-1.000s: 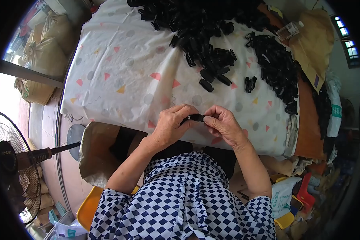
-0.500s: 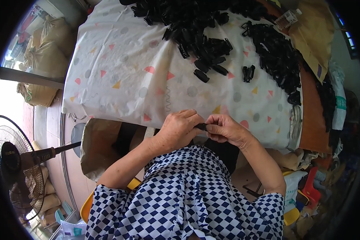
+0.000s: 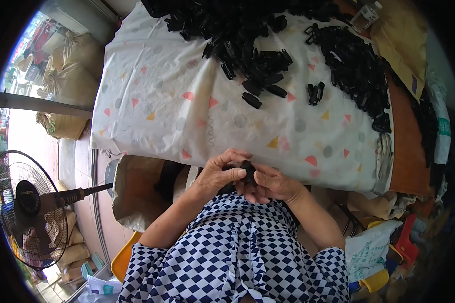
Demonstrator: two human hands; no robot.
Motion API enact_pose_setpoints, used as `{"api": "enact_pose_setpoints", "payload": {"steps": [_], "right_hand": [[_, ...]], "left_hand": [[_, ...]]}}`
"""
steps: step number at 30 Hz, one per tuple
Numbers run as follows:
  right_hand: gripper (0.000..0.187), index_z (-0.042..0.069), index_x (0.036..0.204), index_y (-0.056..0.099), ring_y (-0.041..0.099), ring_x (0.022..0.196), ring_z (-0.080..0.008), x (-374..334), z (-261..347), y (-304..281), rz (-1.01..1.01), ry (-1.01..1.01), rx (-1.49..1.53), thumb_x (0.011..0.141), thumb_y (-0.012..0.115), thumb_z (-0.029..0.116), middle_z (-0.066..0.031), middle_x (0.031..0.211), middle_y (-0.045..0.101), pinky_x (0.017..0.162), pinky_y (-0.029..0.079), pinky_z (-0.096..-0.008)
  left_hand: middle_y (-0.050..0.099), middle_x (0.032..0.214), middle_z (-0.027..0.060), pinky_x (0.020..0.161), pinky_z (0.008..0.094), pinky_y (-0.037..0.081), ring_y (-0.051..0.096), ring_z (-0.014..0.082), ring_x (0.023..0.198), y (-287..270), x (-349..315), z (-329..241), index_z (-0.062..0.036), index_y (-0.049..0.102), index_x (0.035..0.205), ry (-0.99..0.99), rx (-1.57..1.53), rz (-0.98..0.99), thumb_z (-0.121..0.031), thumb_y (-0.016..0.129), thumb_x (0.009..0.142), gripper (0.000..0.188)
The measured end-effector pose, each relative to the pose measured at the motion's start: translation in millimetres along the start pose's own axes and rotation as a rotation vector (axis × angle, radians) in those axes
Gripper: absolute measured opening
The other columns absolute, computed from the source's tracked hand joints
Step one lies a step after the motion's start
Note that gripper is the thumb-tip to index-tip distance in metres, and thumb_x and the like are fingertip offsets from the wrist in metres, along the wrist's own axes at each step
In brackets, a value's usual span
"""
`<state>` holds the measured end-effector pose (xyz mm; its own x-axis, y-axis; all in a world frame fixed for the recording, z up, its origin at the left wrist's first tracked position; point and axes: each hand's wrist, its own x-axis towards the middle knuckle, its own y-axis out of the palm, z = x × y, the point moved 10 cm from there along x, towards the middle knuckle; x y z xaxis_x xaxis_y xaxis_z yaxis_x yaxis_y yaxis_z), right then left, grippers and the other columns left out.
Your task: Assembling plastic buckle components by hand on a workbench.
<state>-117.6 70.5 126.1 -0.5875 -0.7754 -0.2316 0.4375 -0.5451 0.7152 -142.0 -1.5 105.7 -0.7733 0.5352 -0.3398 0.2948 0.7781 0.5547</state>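
Just off the table's near edge, my two hands meet around a small black plastic part (image 3: pixel 247 172). My left hand (image 3: pixel 220 171) is closed on it, thumb pressed against its side. My right hand (image 3: pixel 278 184) grips it from the other side, its lower fingers curled underneath. Fingers cover much of the part, so its full shape is hidden. A big heap of similar black plastic parts (image 3: pixel 232 30) lies at the far side of the table, and a second pile (image 3: pixel 356 70) spreads along the right. Two loose pieces (image 3: pixel 315 93) lie between them.
The table wears a white patterned cloth (image 3: pixel 162 101). An open sack (image 3: pixel 136 194) stands below its near left edge. On the left are a black fan (image 3: pixel 30 202) and tied sacks (image 3: pixel 71 81). A plastic bottle (image 3: pixel 366 17) lies at the far right, near brown paper (image 3: pixel 402 45).
Both hands have drawn slightly nearer to my body. The black part has turned from lying sideways to more upright, and my right fingers have moved underneath it.
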Motion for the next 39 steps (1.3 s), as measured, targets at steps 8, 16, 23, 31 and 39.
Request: {"api": "enact_pose_setpoints", "payload": {"steps": [8, 16, 23, 31, 39], "right_hand": [[0.028, 0.006, 0.111, 0.056, 0.048, 0.059, -0.0019, 44, -19, 19, -0.087, -0.057, -0.076, 0.1, 0.047, 0.03, 0.0033, 0.075, 0.053, 0.049, 0.036, -0.0156], [0.031, 0.006, 0.103, 0.057, 0.046, 0.053, -0.0045, 85, -59, 32, -0.038, -0.044, -0.069, 0.099, 0.048, 0.036, 0.0017, 0.071, 0.05, 0.048, 0.039, -0.0186], [0.027, 0.005, 0.089, 0.054, 0.046, 0.052, -0.0054, 75, -54, 22, -0.081, -0.126, -0.093, 0.099, 0.052, 0.03, 0.002, 0.07, 0.052, 0.047, 0.038, -0.02], [0.037, 0.001, 0.119, 0.05, 0.053, 0.059, -0.0063, 75, -67, 39, 0.062, 0.079, -0.196, 0.096, 0.056, 0.03, -0.003, 0.085, 0.058, 0.049, 0.042, -0.0187], [0.039, 0.005, 0.119, 0.053, 0.06, 0.095, -0.03, -33, 137, -41, -0.752, -0.634, -1.574, 0.082, 0.063, 0.004, -0.012, 0.111, 0.055, 0.075, 0.053, -0.038]], "left_hand": [[0.053, 0.124, 0.0077, 0.077, 0.0253, 0.05, 0.059, 0.0108, 0.089, -38, -33, -15, -0.0022, 0.064, 0.099, 0.136, 0.056, -0.127, -0.023, 0.069, 0.086, 0.025], [0.055, 0.12, 0.0056, 0.077, 0.0281, 0.052, 0.059, 0.0148, 0.096, -81, -70, -7, -0.004, 0.064, 0.099, 0.161, -0.084, -0.302, -0.031, 0.076, 0.08, 0.035], [0.057, 0.113, 0.0034, 0.063, 0.0212, 0.042, 0.055, 0.0088, 0.084, -79, -61, -3, -0.0057, 0.064, 0.097, 0.138, -0.028, -0.342, -0.032, 0.077, 0.079, 0.034], [0.058, 0.108, 0.0064, 0.075, 0.0245, 0.046, 0.056, 0.0124, 0.089, -83, -83, -19, -0.0021, 0.063, 0.097, 0.209, 0.131, -0.34, -0.031, 0.072, 0.083, 0.033], [0.062, 0.1, 0.0114, 0.078, 0.0392, 0.048, 0.058, 0.0314, 0.094, -114, -148, -97, -0.0059, 0.061, 0.101, 0.238, 1.861, -0.771, -0.008, 0.068, 0.078, 0.024]]}}
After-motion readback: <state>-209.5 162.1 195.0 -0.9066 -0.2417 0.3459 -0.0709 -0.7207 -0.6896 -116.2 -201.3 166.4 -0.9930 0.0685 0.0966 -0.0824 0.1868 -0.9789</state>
